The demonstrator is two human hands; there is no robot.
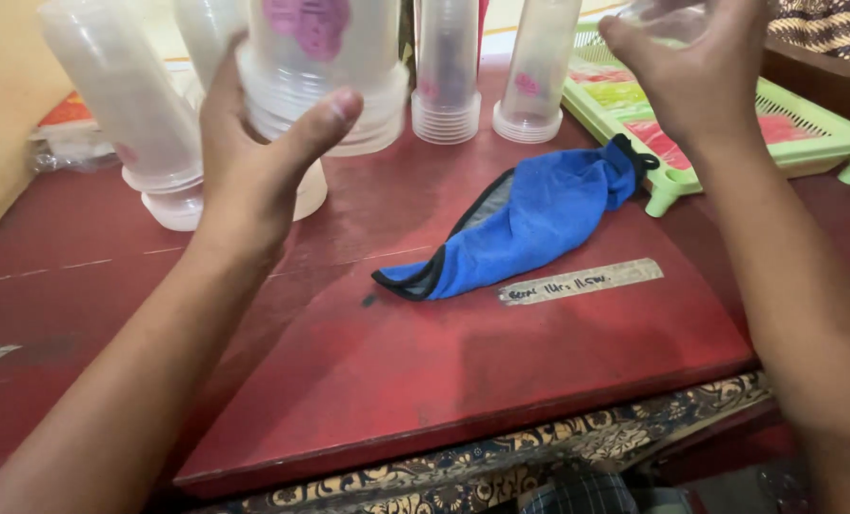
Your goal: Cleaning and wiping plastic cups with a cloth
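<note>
My left hand [258, 157] wraps around the bottom of a stack of clear plastic cups [325, 71] with a pink print, lifted above the red table [425, 381]. My right hand [696, 81] is raised at the upper right, its fingers closed on a single clear plastic cup [668, 19] that is mostly cut off by the top edge. Between my arms a crumpled blue cloth [525, 228] with a dark border lies on the table.
More stacks of clear cups stand upside down at the back: one far left [125, 114], two in the middle [447, 86] [536, 76]. A green plastic tray [806, 128] sits at the back right. A strip of tape [582, 283] is stuck near the cloth.
</note>
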